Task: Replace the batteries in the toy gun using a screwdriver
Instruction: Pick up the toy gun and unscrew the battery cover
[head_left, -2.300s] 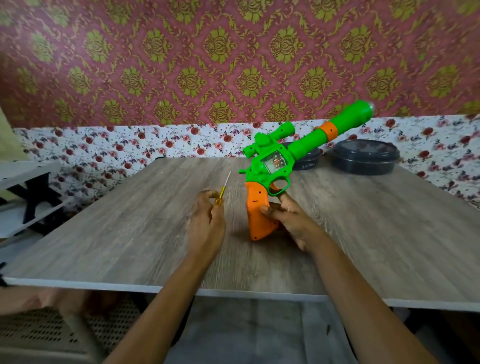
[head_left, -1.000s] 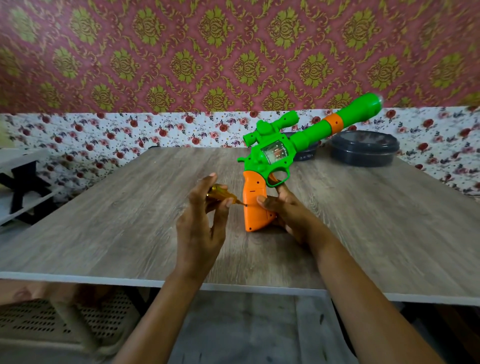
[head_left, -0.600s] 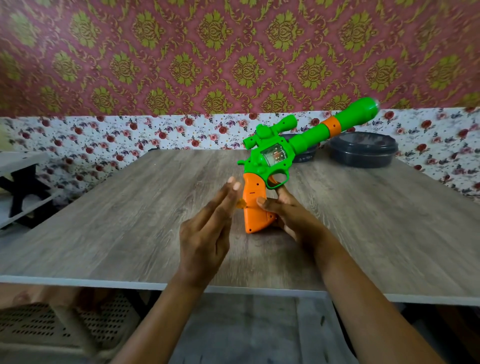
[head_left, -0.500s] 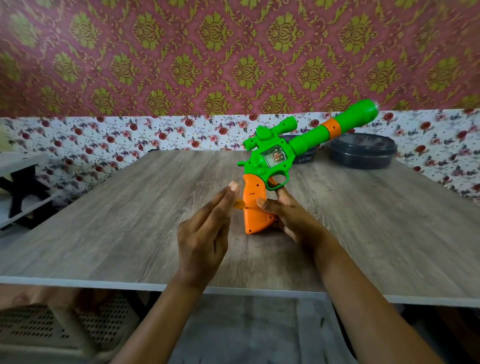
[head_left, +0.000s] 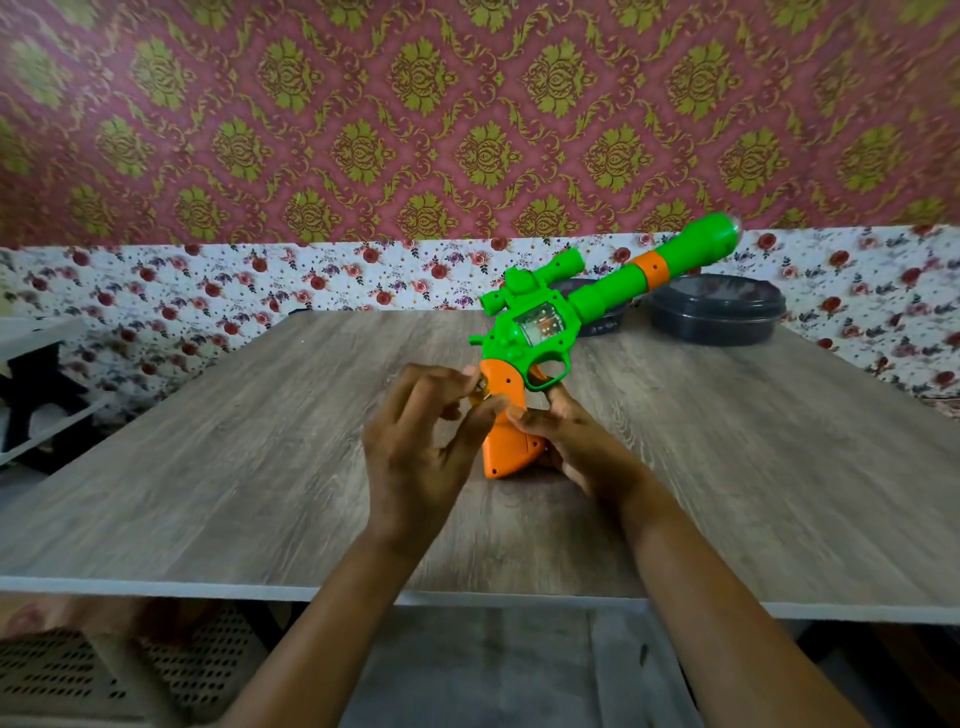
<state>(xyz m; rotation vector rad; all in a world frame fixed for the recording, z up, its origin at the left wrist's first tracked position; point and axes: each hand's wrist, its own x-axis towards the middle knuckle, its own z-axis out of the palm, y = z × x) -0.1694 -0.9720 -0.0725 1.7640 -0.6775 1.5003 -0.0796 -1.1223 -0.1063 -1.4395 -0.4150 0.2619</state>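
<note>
A person's left hand (head_left: 415, 457) pinches a small screwdriver (head_left: 481, 391) against the orange grip (head_left: 506, 447) of a toy gun (head_left: 535, 338). The right hand (head_left: 576, 447) clasps the grip low down, butt on the bench (head_left: 260, 467) between both hands. With the barrel tilted high beyond the right hand, a slipping tip could strip the screw or topple the toy.

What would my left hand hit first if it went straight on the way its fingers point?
Most likely the orange grip of the toy gun, which the right hand steadies on the table. The left hand pinches the screwdriver right beside it, fingers aimed at it; depth is unclear from one view.
</note>
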